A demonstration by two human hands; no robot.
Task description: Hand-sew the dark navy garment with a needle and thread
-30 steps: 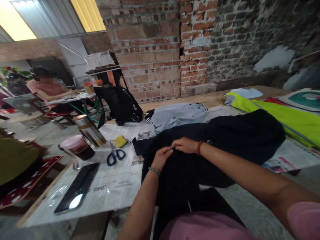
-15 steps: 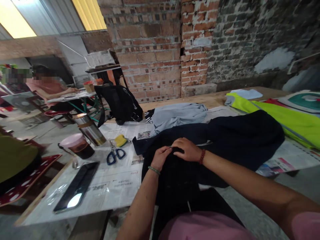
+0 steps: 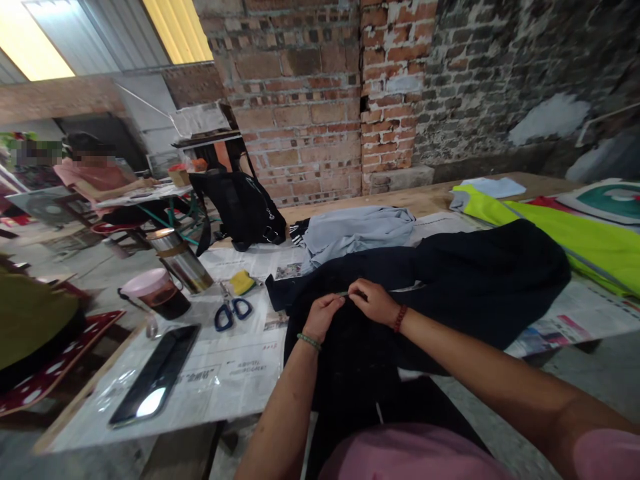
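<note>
A dark navy and black garment (image 3: 480,287) lies spread over the table edge and hangs down toward my lap. On its black part, my left hand (image 3: 323,317) has thumb and fingertips pinched together on the cloth. Just to the right, my right hand (image 3: 374,302) is closed too, its fingertips pinching almost against the left ones. A thin pale-green edge or strip shows between the two pinches; what it is I cannot make out. Left of the hands, scissors (image 3: 233,312) with dark blue handles rest beside a yellow sponge-like piece (image 3: 242,283).
A phone (image 3: 155,373), a lidded cup (image 3: 156,293) and a steel flask (image 3: 181,260) stand on the left. Behind are a black bag (image 3: 240,210) and grey cloth (image 3: 357,230). A neon vest (image 3: 560,233) and an iron (image 3: 610,200) lie right. People sit further left.
My right hand's fingers have closed from a looser, more spread shape into a pinch near the left fingertips. My left hand has barely moved.
</note>
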